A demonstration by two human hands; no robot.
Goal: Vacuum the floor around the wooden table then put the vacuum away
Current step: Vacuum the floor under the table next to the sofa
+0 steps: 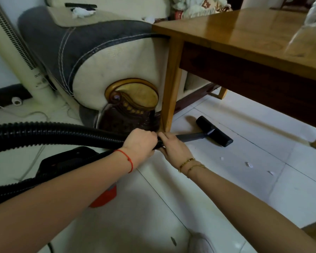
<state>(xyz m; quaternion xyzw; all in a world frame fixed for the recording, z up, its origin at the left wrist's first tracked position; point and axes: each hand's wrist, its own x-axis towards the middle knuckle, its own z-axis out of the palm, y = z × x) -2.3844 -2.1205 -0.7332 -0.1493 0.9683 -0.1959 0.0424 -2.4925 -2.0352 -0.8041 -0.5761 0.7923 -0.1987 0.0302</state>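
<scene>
Presently, a black ribbed vacuum hose [53, 132] is being gripped by the left hand [140, 144] and right hand [173, 147]; its grey wand [189, 137] is pointing rightward along the white tiled floor [226, 179], ending in a black brush head [214, 131] beside the wooden table's leg [170, 84].

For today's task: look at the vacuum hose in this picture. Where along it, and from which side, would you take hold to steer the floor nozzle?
Grip the hose at its front end, where it meets the rigid grey tube, coming from above. The hose bends, so only a hold near the stiff tube should steer the floor nozzle. The left hand and right hand both hold there.
</scene>
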